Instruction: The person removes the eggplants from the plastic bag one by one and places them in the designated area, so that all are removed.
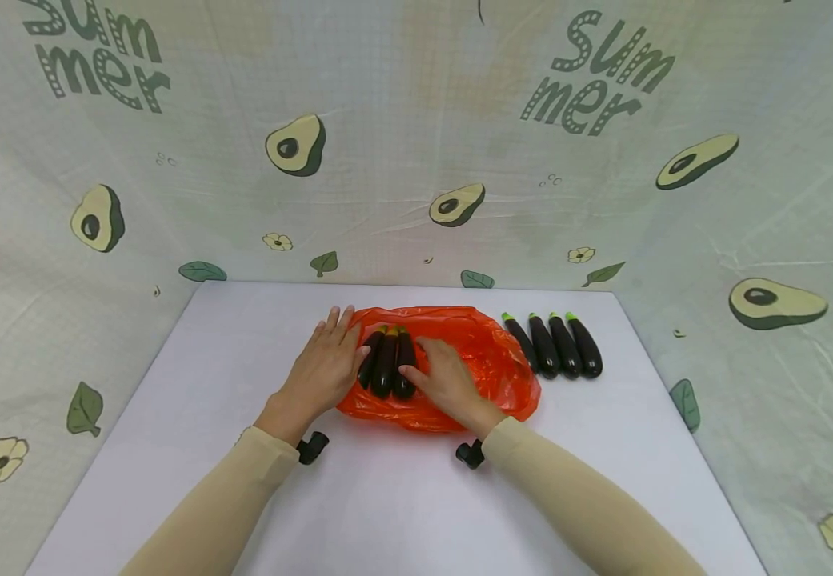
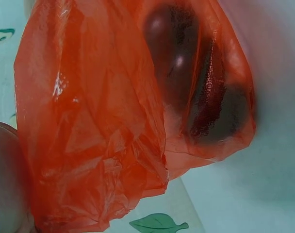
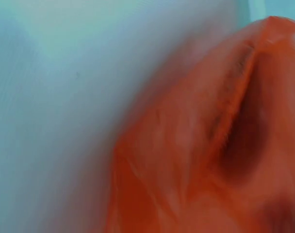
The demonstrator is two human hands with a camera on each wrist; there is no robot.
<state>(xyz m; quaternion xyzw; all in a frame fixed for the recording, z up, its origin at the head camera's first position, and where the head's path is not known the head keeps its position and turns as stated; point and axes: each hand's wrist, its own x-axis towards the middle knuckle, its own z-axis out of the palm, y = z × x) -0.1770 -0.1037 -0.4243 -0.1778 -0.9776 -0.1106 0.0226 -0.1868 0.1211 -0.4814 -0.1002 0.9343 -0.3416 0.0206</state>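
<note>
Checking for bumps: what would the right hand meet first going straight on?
Probably the eggplant nearest the right hand, rightmost of three at the red bag; whether they already touch is unclear.

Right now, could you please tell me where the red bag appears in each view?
Head: the red bag lies just below and right of centre.
Left wrist: the red bag fills most of the left and centre.
Right wrist: the red bag takes up the lower right.
Shared landmark: dark eggplants, showing as dim shapes through plastic in both wrist views.
</note>
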